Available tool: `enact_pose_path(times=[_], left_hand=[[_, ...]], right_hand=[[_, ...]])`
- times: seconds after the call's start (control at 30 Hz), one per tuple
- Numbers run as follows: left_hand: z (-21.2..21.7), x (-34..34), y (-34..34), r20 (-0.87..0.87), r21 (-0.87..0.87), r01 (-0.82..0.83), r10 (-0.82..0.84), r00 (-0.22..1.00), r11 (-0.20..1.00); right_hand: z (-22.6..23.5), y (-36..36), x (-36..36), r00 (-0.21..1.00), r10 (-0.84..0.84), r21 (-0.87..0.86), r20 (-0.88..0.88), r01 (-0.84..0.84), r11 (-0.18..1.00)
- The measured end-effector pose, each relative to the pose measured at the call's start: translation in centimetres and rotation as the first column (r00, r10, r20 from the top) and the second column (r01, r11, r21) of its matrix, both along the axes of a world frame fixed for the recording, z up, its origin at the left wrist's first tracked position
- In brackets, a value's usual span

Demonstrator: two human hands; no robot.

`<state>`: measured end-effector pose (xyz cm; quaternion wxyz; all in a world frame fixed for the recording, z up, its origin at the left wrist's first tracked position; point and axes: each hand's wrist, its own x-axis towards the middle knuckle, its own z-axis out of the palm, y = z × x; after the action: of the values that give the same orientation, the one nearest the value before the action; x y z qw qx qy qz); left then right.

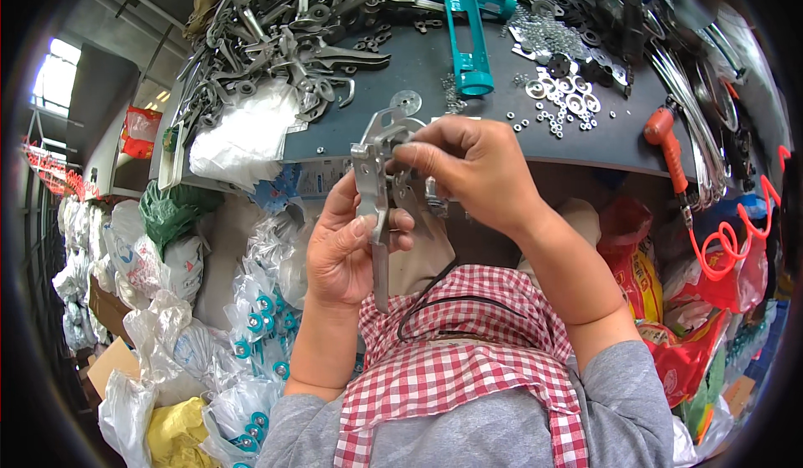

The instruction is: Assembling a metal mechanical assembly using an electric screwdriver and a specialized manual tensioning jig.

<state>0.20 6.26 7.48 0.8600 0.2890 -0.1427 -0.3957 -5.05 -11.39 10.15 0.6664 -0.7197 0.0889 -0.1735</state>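
My left hand [347, 246] is wrapped round a silver metal bracket with a long lever arm [370, 182], held upright in front of my chest. The lever's lower end sticks out below my palm. Against the upper part of that piece, the thumb and fingers of my right hand [473, 163] are pinched together. Whatever small part lies between those fingertips is too hidden to make out. Just above the bracket, a round translucent disc [406, 102] shows at the table's near edge.
A heap of metal levers [293, 41] covers the table's left. A teal frame [468, 37] lies mid-table, with washers and nuts [565, 104] right of it. An orange-red power tool [662, 138] with a coiled red hose lies at the right edge. Plastic bags [167, 334] crowd both sides.
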Motion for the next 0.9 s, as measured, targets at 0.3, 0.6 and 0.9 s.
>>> enact_pose_path(times=[0.3,0.6,0.9], left_hand=[[0.3,-3.1,-2.7,0.064,0.093,0.054,-0.060,0.996,0.994],[-0.2,-4.7,-2.2,0.173,0.183,0.147,-0.179,0.968,0.972],[-1.8,-5.1,-1.8,0.027,0.129,0.205,-0.210,0.977,0.970]], right_hand=[[-0.7,-0.5,-4.0,0.996,-0.084,0.258,-0.028,0.088,0.962],[-2.4,-8.8,-12.6,0.952,-0.276,-0.136,0.129,0.293,0.947],[-10.9,-35.0,-32.2,0.159,-0.937,-0.922,0.310,0.291,-0.255]])
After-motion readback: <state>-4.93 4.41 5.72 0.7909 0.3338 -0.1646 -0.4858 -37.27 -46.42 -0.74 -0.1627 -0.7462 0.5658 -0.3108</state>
